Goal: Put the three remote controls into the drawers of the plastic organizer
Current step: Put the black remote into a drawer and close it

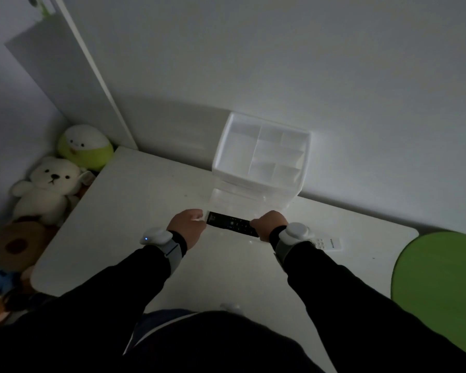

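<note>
Dim light, view from above. Nearest: two dark sleeves reaching forward over a white table (135, 211), each wrist carrying a white band-mounted device; the left one shows a small blue light. Left hand (187, 227) curled, fingers folded under near the left end of a black remote control (232, 223); whether they touch the remote or a drawer front cannot be told. Right hand (267, 224) closed on the right end of the same remote, fingertips hidden beneath it. The black remote lies crosswise between the hands, buttons up, just in front of the plastic organizer (261, 154). A white remote control (327, 243) rests flat on the table just right of the right wrist, partly hidden by it. A third remote is not visible. Organizer is translucent white, standing at the table's far edge against the wall; its top tray is split into several open compartments. A clear lower drawer seems to project toward the hands, its outline too faint to be sure. Left of the table: a white bear plush (49, 188) and a green-and-white plush (85, 148). Right edge: a green rounded surface (441, 278).
</note>
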{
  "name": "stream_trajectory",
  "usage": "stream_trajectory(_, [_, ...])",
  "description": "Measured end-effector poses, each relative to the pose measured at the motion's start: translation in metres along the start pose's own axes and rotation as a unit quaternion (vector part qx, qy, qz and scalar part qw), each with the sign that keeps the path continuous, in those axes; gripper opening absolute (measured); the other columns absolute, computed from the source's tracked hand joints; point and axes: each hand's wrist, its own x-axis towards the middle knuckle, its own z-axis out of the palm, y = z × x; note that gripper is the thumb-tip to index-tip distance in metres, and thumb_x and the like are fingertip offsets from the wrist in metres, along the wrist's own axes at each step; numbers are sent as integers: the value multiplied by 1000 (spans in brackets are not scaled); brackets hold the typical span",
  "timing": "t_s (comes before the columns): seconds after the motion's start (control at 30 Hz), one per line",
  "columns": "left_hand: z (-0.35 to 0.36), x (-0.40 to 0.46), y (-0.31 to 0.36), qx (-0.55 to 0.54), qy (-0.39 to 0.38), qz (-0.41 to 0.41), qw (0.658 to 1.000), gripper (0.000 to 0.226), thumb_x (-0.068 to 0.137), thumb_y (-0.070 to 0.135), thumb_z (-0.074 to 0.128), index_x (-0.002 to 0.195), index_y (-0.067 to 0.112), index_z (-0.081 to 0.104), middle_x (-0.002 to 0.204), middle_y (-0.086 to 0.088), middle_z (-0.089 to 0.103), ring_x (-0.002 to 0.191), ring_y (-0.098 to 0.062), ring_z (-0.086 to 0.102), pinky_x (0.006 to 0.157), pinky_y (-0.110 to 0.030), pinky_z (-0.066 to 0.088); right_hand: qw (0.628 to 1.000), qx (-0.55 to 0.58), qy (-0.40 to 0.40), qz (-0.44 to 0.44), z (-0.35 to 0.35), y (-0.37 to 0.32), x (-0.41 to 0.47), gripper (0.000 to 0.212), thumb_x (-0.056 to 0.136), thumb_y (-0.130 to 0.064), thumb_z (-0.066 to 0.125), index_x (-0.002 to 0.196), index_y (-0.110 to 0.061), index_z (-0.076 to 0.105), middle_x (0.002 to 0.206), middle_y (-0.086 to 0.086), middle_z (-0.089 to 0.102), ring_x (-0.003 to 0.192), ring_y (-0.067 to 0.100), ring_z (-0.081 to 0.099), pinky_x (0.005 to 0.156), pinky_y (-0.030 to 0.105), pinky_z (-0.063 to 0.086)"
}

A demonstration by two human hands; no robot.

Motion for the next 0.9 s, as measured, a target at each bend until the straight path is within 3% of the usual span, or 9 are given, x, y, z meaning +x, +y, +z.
stream_trajectory(0.17, [0, 3, -2, -6, 1, -10, 1000, 37, 83, 18, 56, 119, 14, 61, 131, -8, 59, 122, -25, 52, 92, -22, 33, 1000, -16, -1, -11, -6, 5, 0, 30, 81, -27, 57, 58, -8, 53, 61, 9, 57, 56, 25, 49, 51, 28, 36])
stream_trajectory(0.27, [0, 3, -2, -18, 2, -25, 1000, 39, 83, 19, 56, 121, 13, 61, 129, -8, 61, 121, -25, 54, 93, -24, 34, 997, 41, 43, -47, -14, 20, 0, 32, 79, -32, 59, 69, -4, 70, 76, 18, 73, 71, 33, 65, 67, 33, 51])
stream_trajectory(0.37, [0, 3, -1, -14, -3, -33, 999, 44, 84, 19, 56, 127, 11, 58, 134, -9, 58, 125, -26, 51, 104, -27, 34, 982, 141, 120, -47, -21, 50, 0, 22, 71, -36, 58, 66, -19, 71, 68, 6, 75, 75, 29, 72, 79, 45, 59])
stream_trajectory(0.43, [0, 7, -4, -17, -16, -47, 999, 47, 80, 20, 57, 126, 12, 58, 131, -12, 60, 120, -30, 56, 106, -32, 40, 971, 189, 143, -14, -21, 78, 3, 18, 66, -35, 56, 75, -27, 70, 71, 1, 76, 78, 26, 73, 81, 48, 60])
stream_trajectory(0.5, [2, 13, -9, -58, -29, -77, 995, 53, 70, 21, 59, 123, 10, 59, 111, -18, 68, 101, -34, 65, 95, -39, 51, 972, 196, 130, 12, -16, 96, -2, 28, 70, -26, 58, 93, -21, 73, 76, 4, 75, 77, 28, 72, 80, 48, 60])
stream_trajectory(0.57, [4, 11, -6, -117, -41, -104, 987, 48, 74, 11, 62, 121, 6, 56, 81, -19, 67, 73, -32, 65, 73, -35, 55, 971, 224, 79, 21, -6, 104, -11, 29, 78, -9, 60, 106, -9, 68, 71, 7, 70, 68, 29, 69, 75, 45, 61])
stream_trajectory(0.63, [6, 9, -2, -138, -46, -108, 983, 42, 79, 0, 60, 120, 4, 54, 70, -15, 63, 62, -26, 60, 61, -29, 52, 973, 228, 37, 8, 4, 108, -16, 33, 80, -2, 60, 111, -10, 64, 69, 7, 70, 68, 32, 71, 75, 47, 62])
stream_trajectory(0.73, [7, 11, 0, -156, -51, -102, 981, 38, 80, -3, 58, 118, 1, 52, 71, -18, 62, 65, -29, 59, 61, -29, 52, 976, 216, 26, -17, 14, 106, -15, 36, 77, -10, 65, 113, -11, 65, 67, 2, 73, 75, 34, 75, 79, 50, 61])
stream_trajectory(0.9, [5, 17, 5, -167, -43, -82, 982, 30, 80, -4, 59, 108, 6, 56, 86, -27, 63, 69, -31, 58, 63, -29, 51, 980, 187, 55, -36, 12, 97, -4, 41, 71, -25, 65, 111, -15, 68, 63, -4, 73, 71, 19, 75, 83, 46, 60])
